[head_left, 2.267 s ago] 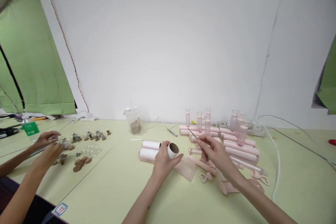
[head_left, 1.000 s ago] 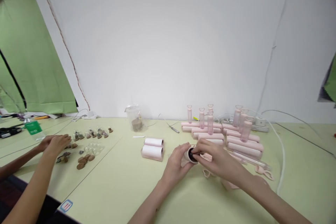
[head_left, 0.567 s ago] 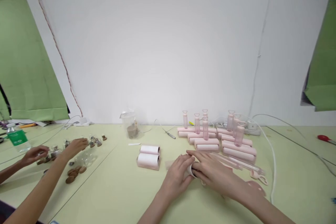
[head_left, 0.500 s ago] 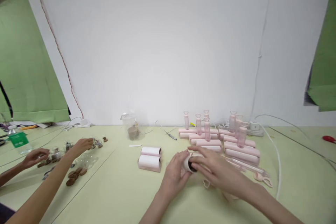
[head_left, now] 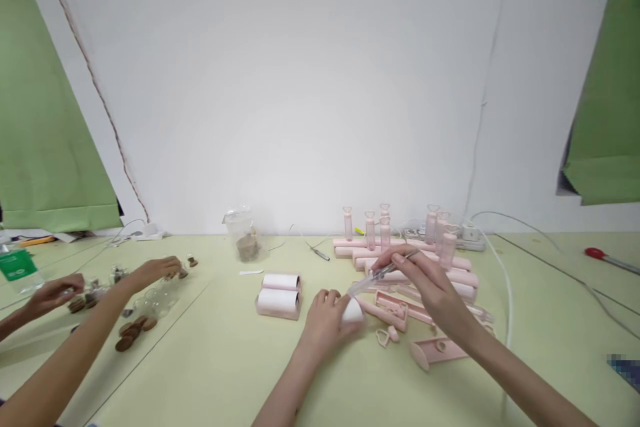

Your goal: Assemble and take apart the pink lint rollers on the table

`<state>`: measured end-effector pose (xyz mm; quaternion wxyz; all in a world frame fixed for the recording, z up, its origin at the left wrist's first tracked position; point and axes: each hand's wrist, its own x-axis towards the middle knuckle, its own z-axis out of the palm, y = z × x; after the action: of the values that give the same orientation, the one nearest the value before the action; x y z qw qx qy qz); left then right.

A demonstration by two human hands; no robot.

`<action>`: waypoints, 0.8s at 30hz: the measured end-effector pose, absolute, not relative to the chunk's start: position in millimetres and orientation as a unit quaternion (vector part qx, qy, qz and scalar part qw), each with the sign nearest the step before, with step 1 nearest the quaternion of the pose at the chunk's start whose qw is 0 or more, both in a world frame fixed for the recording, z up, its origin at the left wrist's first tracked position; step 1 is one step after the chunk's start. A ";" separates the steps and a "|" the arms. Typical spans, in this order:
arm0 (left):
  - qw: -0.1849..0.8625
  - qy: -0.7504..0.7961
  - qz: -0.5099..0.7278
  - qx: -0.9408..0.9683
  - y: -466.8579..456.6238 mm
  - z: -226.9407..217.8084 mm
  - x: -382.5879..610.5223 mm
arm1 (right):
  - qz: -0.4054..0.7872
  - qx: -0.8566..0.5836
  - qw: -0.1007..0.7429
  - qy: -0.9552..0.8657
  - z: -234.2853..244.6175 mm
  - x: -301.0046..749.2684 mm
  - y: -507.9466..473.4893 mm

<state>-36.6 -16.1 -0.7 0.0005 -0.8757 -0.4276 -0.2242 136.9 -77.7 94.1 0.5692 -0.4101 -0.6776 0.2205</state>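
My left hand (head_left: 325,319) is closed around a short white roll (head_left: 353,312) low over the table. My right hand (head_left: 425,283) pinches a slim clear-and-grey stick (head_left: 383,272), its kind unclear. The stick slants down left, its lower end close to the top of the white roll; whether they touch I cannot tell. Under and beside my right hand lie pink half shells (head_left: 440,351) with small fittings and a pink heart-shaped ring (head_left: 383,337). Two white rolls (head_left: 278,300) rest side by side in a clear-sided pack left of my left hand.
Several pink tubes (head_left: 463,278) lie behind my hands, with pink heart-topped bottles (head_left: 370,230) standing among them. A plastic cup (head_left: 245,240) and a pen (head_left: 320,253) are near the wall. On the left, another person's hands (head_left: 155,272) work among small jars and brown discs (head_left: 133,332).
My right hand has moved off the white roll's opening, up and right, and now holds the slim stick. My left hand has turned the roll and lowered slightly. The view has shifted a little.
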 end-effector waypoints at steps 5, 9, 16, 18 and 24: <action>-0.070 -0.437 -0.196 -0.875 -21.3 -3.9 -42.2 | 0.191 -0.388 0.592 -0.680 90.6 141.6 -74.7; -0.130 -0.472 -0.161 -0.857 -40.8 5.2 -65.7 | 0.033 -0.491 0.583 -0.647 101.9 170.4 -72.6; -0.008 -0.593 -0.146 -0.792 -58.8 -21.2 -151.0 | -0.040 -0.697 0.519 -0.493 110.6 244.0 -47.4; 0.014 -0.623 -0.157 -0.766 -48.6 -28.4 -167.6 | -0.027 -0.772 0.433 -0.465 95.4 259.0 -31.3; -0.013 -0.599 -0.176 -0.781 -4.5 -30.6 -170.6 | -0.018 -0.810 0.300 -0.504 48.3 272.1 1.2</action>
<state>-170.6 -4.5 -30.6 -0.0133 -0.7812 -0.5989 -0.1757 272.1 1.2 48.3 0.3004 -0.8097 -0.5038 -0.0178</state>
